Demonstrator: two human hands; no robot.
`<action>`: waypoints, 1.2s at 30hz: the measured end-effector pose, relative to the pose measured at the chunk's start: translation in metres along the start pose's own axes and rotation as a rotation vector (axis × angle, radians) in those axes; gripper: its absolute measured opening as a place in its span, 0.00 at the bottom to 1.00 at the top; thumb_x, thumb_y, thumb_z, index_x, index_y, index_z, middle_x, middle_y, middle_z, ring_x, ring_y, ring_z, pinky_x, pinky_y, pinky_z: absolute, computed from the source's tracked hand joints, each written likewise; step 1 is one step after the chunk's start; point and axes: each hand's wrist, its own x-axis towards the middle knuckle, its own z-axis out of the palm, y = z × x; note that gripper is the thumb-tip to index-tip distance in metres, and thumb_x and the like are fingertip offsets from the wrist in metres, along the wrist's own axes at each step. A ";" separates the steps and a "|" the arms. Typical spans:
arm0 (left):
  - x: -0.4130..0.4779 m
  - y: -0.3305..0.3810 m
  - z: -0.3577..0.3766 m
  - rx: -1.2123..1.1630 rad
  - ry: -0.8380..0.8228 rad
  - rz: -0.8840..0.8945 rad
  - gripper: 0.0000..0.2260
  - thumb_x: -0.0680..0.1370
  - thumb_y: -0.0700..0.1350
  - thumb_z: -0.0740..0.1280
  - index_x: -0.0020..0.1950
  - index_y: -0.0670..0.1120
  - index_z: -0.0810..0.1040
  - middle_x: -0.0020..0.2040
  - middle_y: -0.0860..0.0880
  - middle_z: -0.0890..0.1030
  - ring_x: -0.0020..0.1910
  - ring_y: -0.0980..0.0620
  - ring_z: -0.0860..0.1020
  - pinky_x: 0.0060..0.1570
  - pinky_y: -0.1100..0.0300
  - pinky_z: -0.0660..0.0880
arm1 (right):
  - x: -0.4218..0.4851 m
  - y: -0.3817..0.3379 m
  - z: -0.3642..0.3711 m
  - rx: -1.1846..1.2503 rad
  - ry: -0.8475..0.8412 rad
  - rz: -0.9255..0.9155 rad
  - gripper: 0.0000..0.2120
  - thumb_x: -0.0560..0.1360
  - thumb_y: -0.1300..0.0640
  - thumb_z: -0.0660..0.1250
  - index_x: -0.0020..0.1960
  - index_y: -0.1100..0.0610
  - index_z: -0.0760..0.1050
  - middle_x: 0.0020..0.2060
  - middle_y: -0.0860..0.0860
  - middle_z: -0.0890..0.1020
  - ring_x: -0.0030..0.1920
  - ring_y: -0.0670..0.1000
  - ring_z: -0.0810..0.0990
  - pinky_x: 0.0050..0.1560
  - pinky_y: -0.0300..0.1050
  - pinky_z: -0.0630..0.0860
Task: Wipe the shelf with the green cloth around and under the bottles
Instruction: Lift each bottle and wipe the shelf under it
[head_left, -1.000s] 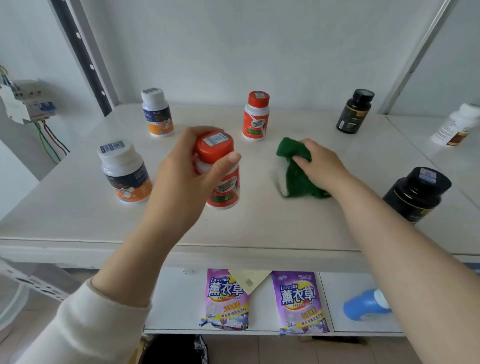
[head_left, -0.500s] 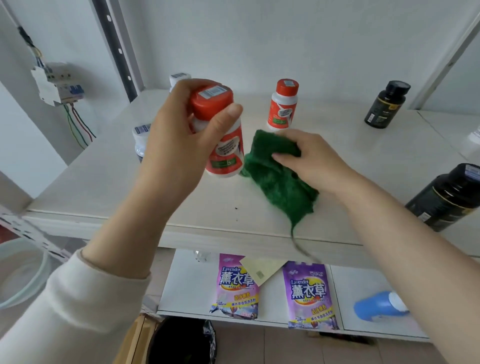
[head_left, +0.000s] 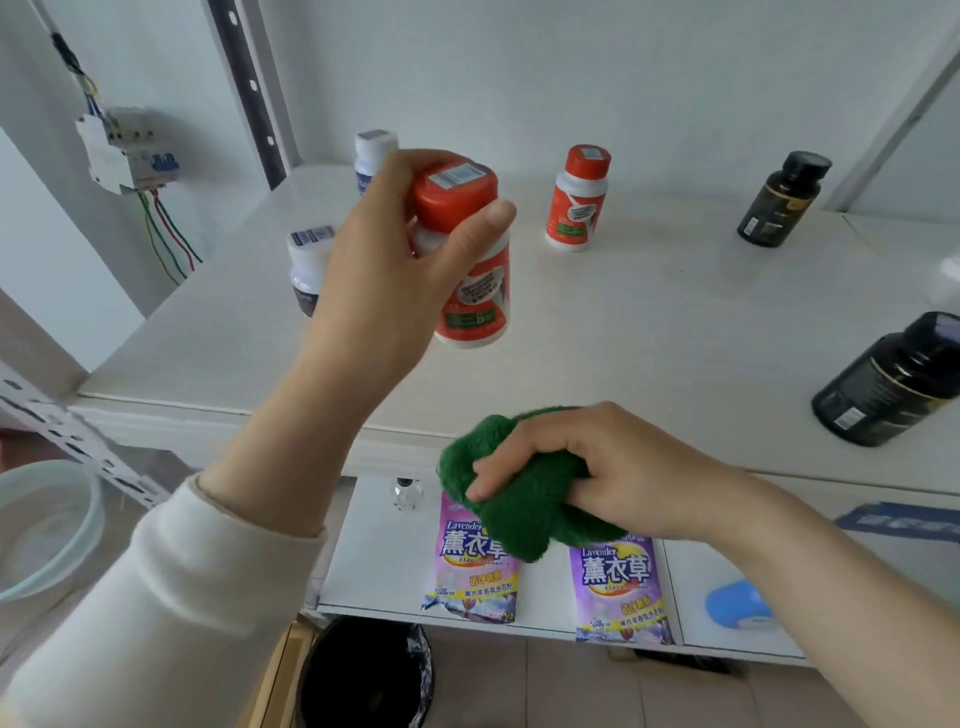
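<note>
The green cloth (head_left: 524, 499) had come back from the middle of the shelf (head_left: 649, 322) to its front lip since half a second before. It was bunched in my right hand (head_left: 623, 473), fingers curled round it. I judged that this pull swept the patch meant for the lifted bottle (head_left: 470, 270). My left hand (head_left: 384, 270) gripped that bottle round cap and shoulder, clear of the board, to keep the spot bare. Further out, a second red-capped bottle (head_left: 576, 200) and a black bottle (head_left: 784, 200) stood well apart, unlifted.
</note>
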 end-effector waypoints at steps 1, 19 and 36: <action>-0.001 -0.001 0.003 0.002 -0.022 -0.002 0.14 0.71 0.54 0.67 0.55 0.54 0.70 0.53 0.54 0.80 0.52 0.60 0.79 0.50 0.68 0.76 | -0.009 -0.002 -0.005 0.032 0.008 0.010 0.24 0.67 0.73 0.62 0.46 0.45 0.81 0.49 0.43 0.84 0.53 0.41 0.80 0.58 0.41 0.75; -0.004 -0.001 0.032 0.011 -0.059 -0.008 0.15 0.69 0.57 0.68 0.53 0.57 0.70 0.55 0.52 0.80 0.54 0.56 0.79 0.54 0.60 0.75 | -0.024 0.022 -0.027 -0.085 0.370 0.154 0.25 0.71 0.70 0.63 0.57 0.44 0.77 0.56 0.38 0.79 0.56 0.32 0.74 0.58 0.22 0.65; 0.014 0.017 -0.016 0.100 0.099 0.018 0.13 0.74 0.51 0.67 0.55 0.52 0.69 0.48 0.59 0.77 0.44 0.68 0.77 0.42 0.78 0.74 | 0.058 0.002 -0.002 -0.111 0.002 -0.184 0.26 0.68 0.74 0.61 0.54 0.47 0.78 0.57 0.45 0.81 0.61 0.41 0.75 0.65 0.34 0.66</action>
